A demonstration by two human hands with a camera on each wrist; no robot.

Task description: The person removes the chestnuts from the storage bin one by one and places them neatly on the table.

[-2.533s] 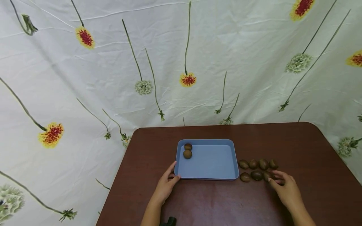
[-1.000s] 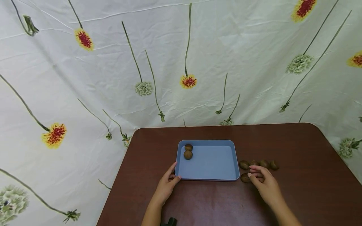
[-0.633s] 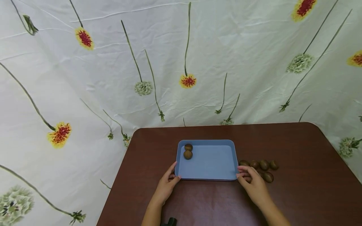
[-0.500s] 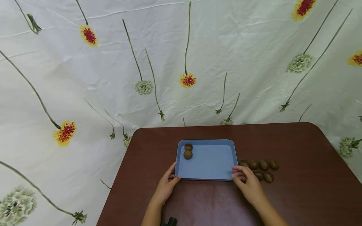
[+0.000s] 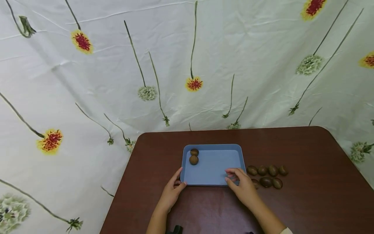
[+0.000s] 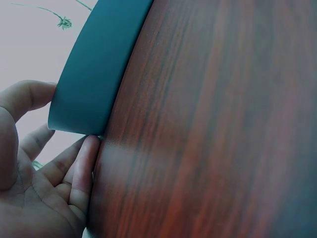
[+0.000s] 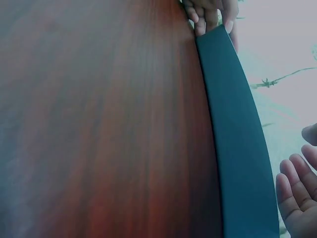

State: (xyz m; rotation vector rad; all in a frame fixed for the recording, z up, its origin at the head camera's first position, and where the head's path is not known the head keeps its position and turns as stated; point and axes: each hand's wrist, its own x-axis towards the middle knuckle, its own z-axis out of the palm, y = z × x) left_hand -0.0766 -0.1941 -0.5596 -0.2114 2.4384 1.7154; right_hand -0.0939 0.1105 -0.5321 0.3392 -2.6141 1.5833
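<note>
A shallow blue tray (image 5: 214,165) lies on the brown table. My left hand (image 5: 172,191) holds its near left corner, and in the left wrist view the thumb is at the rim with other fingers low by the table. Over the tray's near right part hovers my right hand (image 5: 242,185), fingers apart and loosely bent. Nothing shows between those fingers (image 7: 297,183) in the right wrist view, outside the tray wall (image 7: 242,139). Two brown roundish pieces, like small kiwis (image 5: 193,159), sit at the tray's far left.
Right of the tray, several dark brown oval pieces (image 5: 273,170) lie in two rows; the right hand partly covers the nearest left one (image 5: 255,184). The table (image 5: 315,152) ends before a white flowered cloth (image 5: 263,48). A small black object (image 5: 176,229) shows at the bottom edge.
My right hand has left the near row's right end and moved left over those pieces to the tray. All three near-row pieces remain on the table. The left hand keeps its place.
</note>
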